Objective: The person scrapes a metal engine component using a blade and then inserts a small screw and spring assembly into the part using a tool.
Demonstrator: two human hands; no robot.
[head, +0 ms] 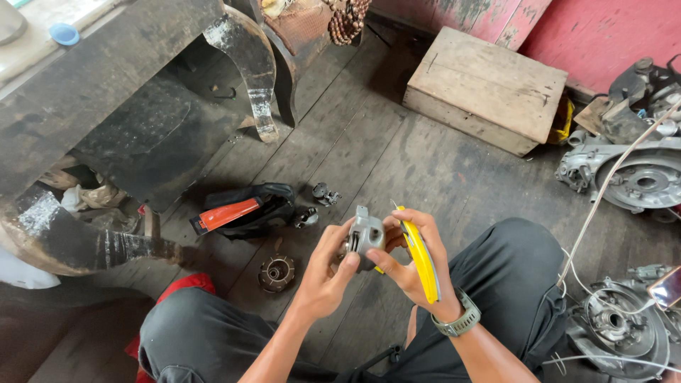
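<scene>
1. Nearest to me are the person's knees in dark trousers (511, 284), spread either side of the forearms, with a grey wristwatch (457, 323) on the right wrist.
2. The left hand (323, 273) is closed around a small grey metal part (367, 235), thumb and fingers clamping its left side; the part sits up in the air between both hands, well above the wooden floor (369, 149).
3. The right hand (415, 259) grips a yellow-handled tool (422, 259) lying along the palm, its fingertips also touching the part's right side.
4. Below and left of the left hand, on the floor, lie a round dark metal piece (277, 273), two small fittings (316, 206) and a black pouch with an orange-handled tool (237, 211).
5. Right of the right hand sit engine casings (635, 181) and a white cable (596, 213).
6. My worry: the part is held only by fingertips over bare boards. A slip of the tool could knock it loose, or jab the left thumb.
7. The cable trails beside the right knee and could snag.
</scene>
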